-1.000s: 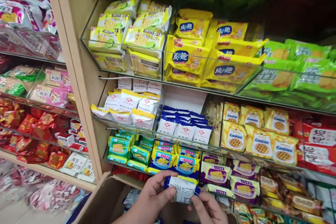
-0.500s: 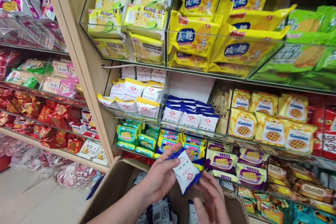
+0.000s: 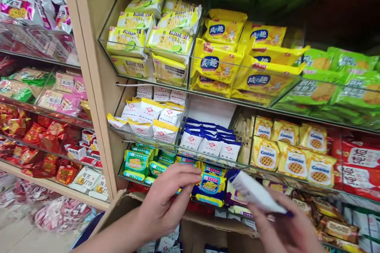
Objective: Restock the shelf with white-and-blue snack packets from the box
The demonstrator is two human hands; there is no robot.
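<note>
Since half second earlier, blue-and-white packet (image 3: 255,193) passed from left hand to right hand (image 3: 282,229); right hand grasped it, packet tilted, far end up-left. Left hand (image 3: 164,201) released, fingers spread, just left of packet, apart. Cardboard box (image 3: 204,225) beneath; blue-and-white packets on shelf (image 3: 208,142) beyond.

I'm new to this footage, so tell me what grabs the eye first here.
The bright yellow biscuit packs piled in the glass bin on the upper shelf stand out most, with lime-green packs to their right. Low in the middle, the right hand holds a white packet with blue ends, while the left hand hovers open beside it. Behind them sits a bin of matching white-and-blue packets.
</note>
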